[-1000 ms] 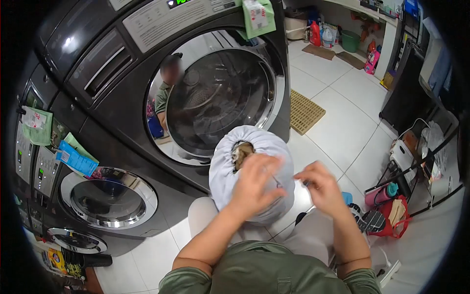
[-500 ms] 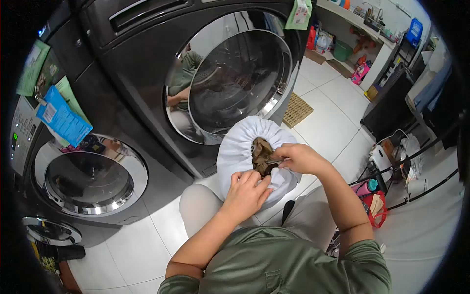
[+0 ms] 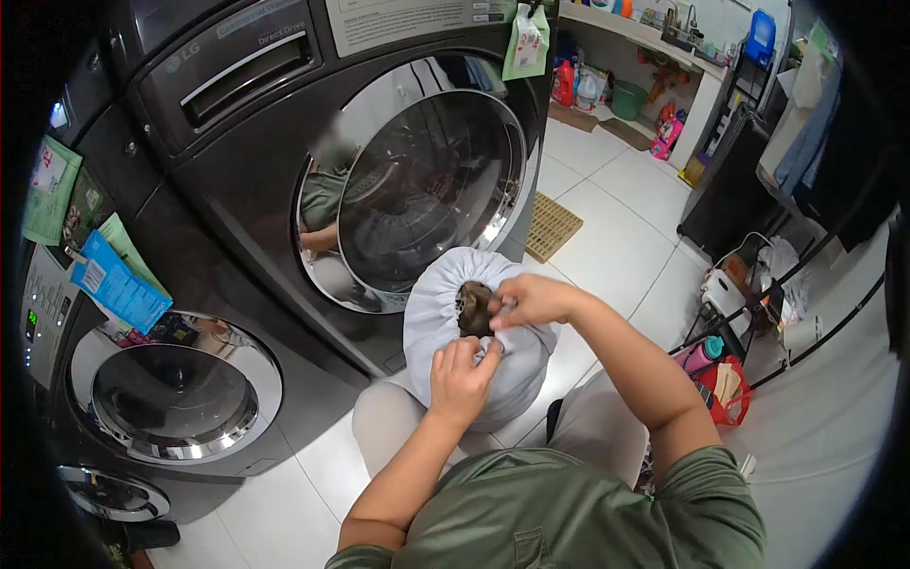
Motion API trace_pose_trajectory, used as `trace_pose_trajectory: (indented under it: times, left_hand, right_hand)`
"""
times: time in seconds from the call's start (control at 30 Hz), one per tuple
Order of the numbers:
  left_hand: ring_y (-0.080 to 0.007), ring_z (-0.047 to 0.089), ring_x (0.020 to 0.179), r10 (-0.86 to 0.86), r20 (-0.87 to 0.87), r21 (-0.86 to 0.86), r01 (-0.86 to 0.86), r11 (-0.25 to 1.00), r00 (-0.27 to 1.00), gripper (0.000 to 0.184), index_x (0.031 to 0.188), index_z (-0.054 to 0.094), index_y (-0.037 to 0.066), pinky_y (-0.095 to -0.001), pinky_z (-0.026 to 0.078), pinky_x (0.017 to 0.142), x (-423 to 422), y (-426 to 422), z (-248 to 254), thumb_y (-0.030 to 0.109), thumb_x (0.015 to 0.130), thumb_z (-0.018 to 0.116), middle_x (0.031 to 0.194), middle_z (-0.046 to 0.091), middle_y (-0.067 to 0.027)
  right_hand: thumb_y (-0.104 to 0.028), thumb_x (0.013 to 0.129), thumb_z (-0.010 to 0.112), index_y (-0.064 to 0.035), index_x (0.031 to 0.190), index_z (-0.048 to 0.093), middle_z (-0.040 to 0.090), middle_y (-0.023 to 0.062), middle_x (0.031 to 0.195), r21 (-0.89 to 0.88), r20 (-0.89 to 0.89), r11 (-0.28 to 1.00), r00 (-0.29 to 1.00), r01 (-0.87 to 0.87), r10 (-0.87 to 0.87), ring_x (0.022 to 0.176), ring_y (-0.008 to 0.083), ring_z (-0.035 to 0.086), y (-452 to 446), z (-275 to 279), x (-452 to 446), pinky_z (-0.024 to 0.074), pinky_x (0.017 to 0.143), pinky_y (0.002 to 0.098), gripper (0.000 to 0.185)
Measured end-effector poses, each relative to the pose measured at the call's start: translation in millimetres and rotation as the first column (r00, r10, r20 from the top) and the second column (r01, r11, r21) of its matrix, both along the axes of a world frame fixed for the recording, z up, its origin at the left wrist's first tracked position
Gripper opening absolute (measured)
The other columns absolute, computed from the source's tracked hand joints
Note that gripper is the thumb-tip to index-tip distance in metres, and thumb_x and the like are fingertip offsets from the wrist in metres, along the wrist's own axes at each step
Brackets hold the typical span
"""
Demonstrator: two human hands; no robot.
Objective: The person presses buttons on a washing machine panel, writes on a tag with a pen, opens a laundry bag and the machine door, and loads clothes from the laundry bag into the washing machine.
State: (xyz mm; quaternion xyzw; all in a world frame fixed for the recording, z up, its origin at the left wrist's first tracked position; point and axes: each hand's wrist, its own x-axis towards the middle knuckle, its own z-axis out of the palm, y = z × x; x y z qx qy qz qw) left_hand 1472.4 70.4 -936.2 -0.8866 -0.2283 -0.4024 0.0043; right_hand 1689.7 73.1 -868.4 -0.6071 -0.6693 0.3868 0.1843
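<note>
Pale grey-white round cloth bag (image 3: 521, 365): matt, soft, finely puckered round the mouth. Dark brown bundle (image 3: 474, 308) inside: looks like cloth, crumpled. Big dark grey washing machine body (image 3: 251, 204): smooth, semi-gloss. Its silver door ring (image 3: 327, 175): mirror-shiny, metallic look; round dark door window (image 3: 427, 190): clear, glossy, glass or plastic, can't tell. Blue flat packet (image 3: 118, 280): smooth, slight sheen, paper or film unclear. White square floor tiles (image 3: 616, 213): smooth, glossy. Tan slotted mat (image 3: 553, 228): plastic-looking, gridded. Dark green shirt (image 3: 474, 522): cloth, creased, faint sheen.
</note>
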Motion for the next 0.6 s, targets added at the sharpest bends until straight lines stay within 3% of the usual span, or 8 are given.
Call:
trace_pose_trajectory:
  times: [0.07,0.1,0.2,0.33,0.37,0.43,0.53,0.6]
  left_hand:
    - [-0.0222,0.057,0.086,0.051,-0.003,-0.049,-0.051,0.998,0.999,0.027,0.105,0.066,0.015,-0.0353,0.04,0.069,-0.3,1.2,-2.2,0.01,0.079,0.062,0.092,0.055,-0.0052]
    - [-0.0228,0.057,0.086,0.061,0.004,-0.089,-0.061,0.994,0.998,0.028,0.107,0.065,0.015,-0.0357,0.04,0.07,1.0,4.1,-2.2,0.011,0.08,0.062,0.093,0.056,-0.0054]
    - [-0.024,0.058,0.082,0.005,0.078,-0.199,0.011,0.98,0.997,0.024,0.107,0.066,0.013,-0.0367,0.04,0.071,8.1,4.4,15.2,0.016,0.083,0.063,0.091,0.057,-0.0067]
    - [-0.0247,0.06,0.079,-0.104,-0.002,-0.467,0.091,0.88,0.995,0.027,0.106,0.066,0.008,-0.0385,0.041,0.072,15.0,20.3,24.4,0.026,0.086,0.066,0.084,0.059,-0.0092]
    - [-0.0247,0.06,0.08,-0.081,-0.009,-0.593,0.06,0.803,0.997,0.029,0.105,0.066,0.007,-0.0388,0.041,0.072,20.4,24.8,31.7,0.028,0.085,0.067,0.083,0.06,-0.0091]
    - [-0.0248,0.062,0.081,-0.036,-0.034,-0.802,-0.006,0.598,0.999,0.032,0.104,0.067,0.006,-0.0394,0.042,0.072,30.0,33.1,48.4,0.032,0.085,0.069,0.081,0.061,-0.0088]
    - [-0.0255,0.064,0.084,-0.154,0.04,-0.718,0.136,0.682,0.987,0.032,0.102,0.069,0.004,-0.0344,0.05,0.073,37.2,34.7,35.9,0.029,0.081,0.074,0.088,0.064,-0.0105]
    - [-0.0245,0.064,0.082,-0.092,0.058,-0.641,0.107,0.76,0.994,0.027,0.098,0.071,0.006,-0.0343,0.049,0.074,40.3,29.3,28.3,0.026,0.08,0.074,0.087,0.064,-0.0088]
  right_hand:
    - [-0.023,0.085,0.074,-0.0004,0.103,0.065,0.058,0.0023,0.077,-0.025,-0.37,0.97,0.899,0.242,-0.234,0.073,0.0143,0.055,-3.6,2.2,10.6,0.0458,0.067,0.0271,0.03]
    - [-0.019,0.087,0.071,-0.0012,0.097,0.063,0.054,-0.0037,0.075,-0.08,-0.513,0.96,0.815,0.268,-0.271,0.069,0.0073,0.047,-2.1,-1.6,16.4,0.0388,0.059,0.0234,0.022]
    - [-0.016,0.089,0.069,-0.0042,0.093,0.063,0.053,-0.0053,0.075,-0.191,-0.732,0.943,0.601,0.272,-0.322,0.066,0.004,0.042,-17.5,8.0,21.2,0.0329,0.057,0.0214,0.015]
    - [-0.014,0.086,0.068,-0.0004,0.093,0.068,0.062,-0.0005,0.075,0.183,-0.497,0.84,0.785,0.511,-0.369,0.074,0.0115,0.055,-38.5,21.0,18.1,0.0451,0.067,0.0265,0.016]
    - [-0.006,0.079,0.07,-0.002,0.094,0.07,0.064,0.0024,0.079,0.317,-0.304,0.827,0.876,0.464,-0.375,0.079,0.0146,0.059,-46.5,23.2,20.5,0.0481,0.072,0.0285,0.015]
    - [-0.002,0.075,0.072,-0.0036,0.093,0.071,0.064,0.0041,0.083,0.422,-0.176,0.852,0.95,0.311,-0.26,0.08,0.0167,0.061,-64.2,29.0,11.7,0.049,0.074,0.0295,0.019]
    - [0.007,0.068,0.073,-0.0054,0.091,0.073,0.063,0.005,0.092,0.474,-0.126,0.841,0.966,0.26,-0.227,0.083,0.0194,0.063,-82.8,19.5,-0.3,0.0512,0.074,0.0311,0.026]
    - [0.01,0.069,0.071,-0.0076,0.094,0.075,0.063,0.0046,0.093,0.493,-0.146,0.825,0.961,0.275,-0.233,0.083,0.0173,0.062,-90.1,3.4,3.3,0.0518,0.069,0.0286,0.031]
